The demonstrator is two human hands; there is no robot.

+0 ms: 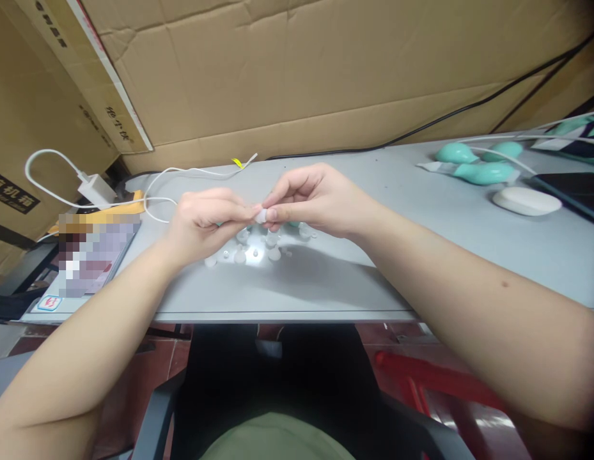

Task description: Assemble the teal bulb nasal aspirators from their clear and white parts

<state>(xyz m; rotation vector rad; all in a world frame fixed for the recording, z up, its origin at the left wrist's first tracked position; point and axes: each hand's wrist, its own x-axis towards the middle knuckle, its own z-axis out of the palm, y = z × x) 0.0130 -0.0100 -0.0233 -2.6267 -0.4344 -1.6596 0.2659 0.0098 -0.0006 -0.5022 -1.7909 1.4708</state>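
Note:
Between the fingertips of both hands is a small white piece, held above the grey table. My left hand pinches it from the left, its fingers closed. From the right, the thumb and fingers of my right hand close on the same piece. Beneath the hands lie several small clear and white round parts, among them a white disc and a clear part. Bits of green show behind the fingers, mostly hidden.
Green bulb-shaped objects, a white oval case and a dark device are at the right. A white charger with its cable stands at the left, near a blurred-out flat item. Cardboard rises behind the grey table.

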